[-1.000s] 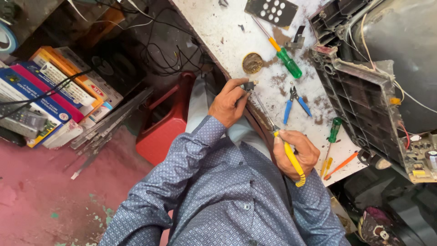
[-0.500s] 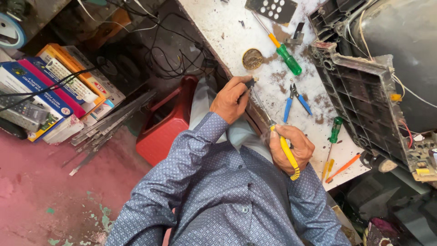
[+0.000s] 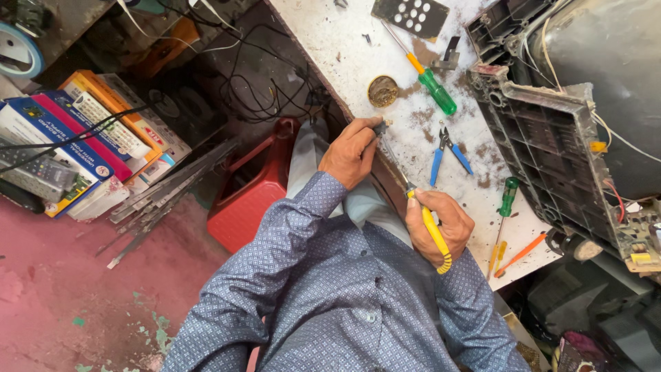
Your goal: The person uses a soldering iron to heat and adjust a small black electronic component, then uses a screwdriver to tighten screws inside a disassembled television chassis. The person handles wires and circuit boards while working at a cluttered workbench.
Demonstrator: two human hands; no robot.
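Scuffed and stained, the white surface (image 3: 344, 41) carries a green-handled screwdriver (image 3: 432, 81), blue pliers (image 3: 446, 146) and a round tin (image 3: 383, 91), with a dark plastic chassis (image 3: 544, 138) at its far side. At the near edge, the right hand (image 3: 441, 227) has its fingers wrapped around the yellow handle of a soldering iron (image 3: 421, 213). The left hand (image 3: 352, 153) pinches something small at the tip; what it is cannot be made out. This looks like work at the iron's tip, calling for a steady left-hand pinch.
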